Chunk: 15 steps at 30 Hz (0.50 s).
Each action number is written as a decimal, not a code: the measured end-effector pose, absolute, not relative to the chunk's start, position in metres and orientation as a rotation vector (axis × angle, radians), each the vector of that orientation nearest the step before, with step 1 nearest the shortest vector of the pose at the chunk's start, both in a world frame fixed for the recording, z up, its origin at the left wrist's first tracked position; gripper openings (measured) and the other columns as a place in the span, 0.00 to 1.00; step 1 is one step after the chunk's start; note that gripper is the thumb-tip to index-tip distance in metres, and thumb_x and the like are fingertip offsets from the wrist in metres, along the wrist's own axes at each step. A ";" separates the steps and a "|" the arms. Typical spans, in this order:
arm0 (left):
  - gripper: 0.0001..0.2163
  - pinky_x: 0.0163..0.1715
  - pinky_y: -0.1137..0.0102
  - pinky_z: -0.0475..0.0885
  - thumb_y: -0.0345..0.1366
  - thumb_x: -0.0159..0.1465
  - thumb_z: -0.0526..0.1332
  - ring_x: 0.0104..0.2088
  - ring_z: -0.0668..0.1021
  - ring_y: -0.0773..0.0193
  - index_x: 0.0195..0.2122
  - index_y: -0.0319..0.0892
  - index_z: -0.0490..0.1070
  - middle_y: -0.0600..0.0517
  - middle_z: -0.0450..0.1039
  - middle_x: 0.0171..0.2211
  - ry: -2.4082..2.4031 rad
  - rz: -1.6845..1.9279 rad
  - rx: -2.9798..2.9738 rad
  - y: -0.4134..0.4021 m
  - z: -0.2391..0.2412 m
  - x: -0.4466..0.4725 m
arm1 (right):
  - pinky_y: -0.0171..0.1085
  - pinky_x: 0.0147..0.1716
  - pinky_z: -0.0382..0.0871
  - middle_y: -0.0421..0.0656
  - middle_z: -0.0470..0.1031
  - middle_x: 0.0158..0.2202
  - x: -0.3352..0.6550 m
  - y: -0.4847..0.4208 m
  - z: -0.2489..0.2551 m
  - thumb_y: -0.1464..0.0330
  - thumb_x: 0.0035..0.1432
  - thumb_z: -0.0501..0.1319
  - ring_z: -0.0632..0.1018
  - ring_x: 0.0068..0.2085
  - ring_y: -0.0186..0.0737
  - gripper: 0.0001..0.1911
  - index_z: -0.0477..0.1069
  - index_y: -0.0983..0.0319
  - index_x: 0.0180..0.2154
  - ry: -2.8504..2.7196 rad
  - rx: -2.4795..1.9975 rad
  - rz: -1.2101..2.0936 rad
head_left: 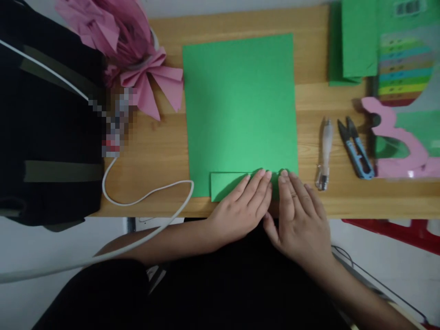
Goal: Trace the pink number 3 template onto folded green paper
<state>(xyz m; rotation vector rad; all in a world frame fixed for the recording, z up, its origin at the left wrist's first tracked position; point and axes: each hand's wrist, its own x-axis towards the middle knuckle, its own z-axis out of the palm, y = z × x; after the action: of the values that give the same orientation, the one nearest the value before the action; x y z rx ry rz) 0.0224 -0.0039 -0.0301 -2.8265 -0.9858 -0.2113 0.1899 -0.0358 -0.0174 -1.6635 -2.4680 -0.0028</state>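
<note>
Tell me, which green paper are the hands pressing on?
The big green sheet in the middle. The left hand and right hand lie flat on its folded near edge; the green stack at the far right lies untouched.

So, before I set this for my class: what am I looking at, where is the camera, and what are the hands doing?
There is no machine: a person wears one camera on the head, looking down at their own hands. On the table lies a green paper sheet, its near edge folded into a strip. The left hand and right hand press flat on that fold; neither has a grip on anything. Right of the sheet lie a pen and blue snips; at the left, pink folded paper, a black bag and a white cable.
</note>
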 end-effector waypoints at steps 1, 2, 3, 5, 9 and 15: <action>0.22 0.62 0.62 0.63 0.32 0.70 0.46 0.63 0.68 0.53 0.61 0.26 0.64 0.38 0.64 0.63 -0.959 -0.197 -2.821 -0.003 -0.030 0.016 | 0.50 0.58 0.63 0.64 0.68 0.60 0.188 -0.035 -0.015 0.63 0.63 0.52 0.71 0.61 0.57 0.38 0.47 0.79 0.67 -2.492 -1.675 -0.048; 0.22 0.62 0.61 0.63 0.34 0.70 0.47 0.63 0.69 0.52 0.61 0.25 0.63 0.37 0.64 0.63 -0.929 -0.178 -2.818 -0.002 -0.030 0.008 | 0.49 0.57 0.63 0.63 0.69 0.59 0.187 -0.033 -0.013 0.63 0.63 0.53 0.72 0.60 0.56 0.36 0.49 0.79 0.66 -2.512 -1.681 -0.088; 0.23 0.62 0.61 0.63 0.35 0.70 0.48 0.62 0.69 0.51 0.61 0.25 0.63 0.36 0.64 0.63 -0.898 -0.162 -2.810 -0.001 -0.030 -0.001 | 0.48 0.57 0.64 0.63 0.70 0.58 0.185 -0.032 -0.011 0.64 0.64 0.53 0.73 0.59 0.55 0.35 0.52 0.79 0.65 -2.528 -1.682 -0.125; 0.26 0.62 0.60 0.62 0.40 0.71 0.48 0.63 0.68 0.49 0.62 0.24 0.61 0.34 0.62 0.63 -0.856 -0.115 -2.820 0.001 -0.028 -0.019 | 0.46 0.55 0.65 0.63 0.72 0.56 0.182 -0.029 -0.008 0.64 0.64 0.54 0.74 0.57 0.55 0.32 0.57 0.81 0.62 -2.552 -1.668 -0.188; 0.32 0.62 0.58 0.60 0.49 0.73 0.41 0.64 0.66 0.48 0.63 0.23 0.60 0.34 0.60 0.65 -0.927 -0.017 -2.866 0.006 -0.023 -0.049 | 0.46 0.52 0.66 0.65 0.73 0.54 0.179 -0.027 -0.007 0.60 0.65 0.55 0.75 0.55 0.57 0.31 0.64 0.83 0.56 -2.585 -1.628 -0.282; 0.39 0.62 0.53 0.57 0.57 0.70 0.36 0.64 0.65 0.49 0.62 0.24 0.59 0.35 0.59 0.65 -1.090 -0.050 -2.946 0.008 -0.019 -0.067 | 0.47 0.55 0.64 0.67 0.71 0.56 0.176 -0.031 -0.011 0.52 0.65 0.54 0.74 0.57 0.58 0.39 0.61 0.83 0.59 -2.616 -1.654 -0.332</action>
<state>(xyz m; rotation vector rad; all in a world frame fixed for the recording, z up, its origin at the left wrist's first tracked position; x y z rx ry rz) -0.0670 0.0077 -0.0186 -2.9458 -1.0896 -0.0502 0.1763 -0.0309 -0.0113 -1.6543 -2.6157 -0.3323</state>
